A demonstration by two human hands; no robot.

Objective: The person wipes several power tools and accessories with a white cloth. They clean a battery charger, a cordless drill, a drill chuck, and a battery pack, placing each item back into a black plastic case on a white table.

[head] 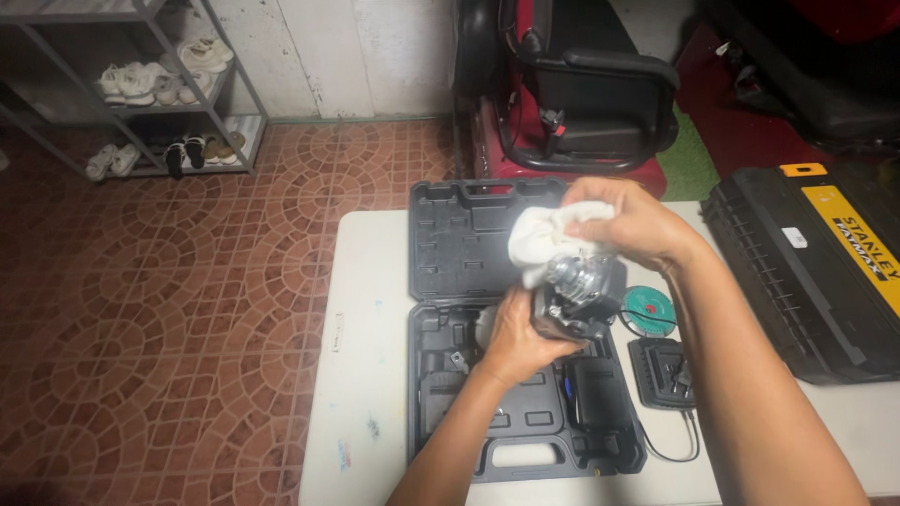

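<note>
Gripping the dark body of a power tool (577, 305) from below, my left hand (518, 337) is closed around its lower end and holds it up above the open black carrying case (487, 375). My right hand (630, 225) is closed on a white cloth (544, 239), bunched between fingers and palm and pressed against the tool's shiny metal head (569, 275), which points up toward me. The tool sits between my two hands, just over the case's lower half, where moulded compartments and a dark block-shaped part (600, 394) lie; the case's lid (464, 234) is laid flat on the far side. The case rests on a white tabletop (366, 375). Just to the right of the case lies a green round disc (647, 309), and near it a black charger (664, 373) with a thin cord that trails toward the tabletop's near edge. Farther right is a large black toolbox (797, 272) with a yellow strip along its lid. Beyond the tabletop stands a red and black seat-like machine (572, 94) on the patterned tile floor (169, 309), and at the far left a grey metal rack (159, 94) holds pairs of shoes.
</note>
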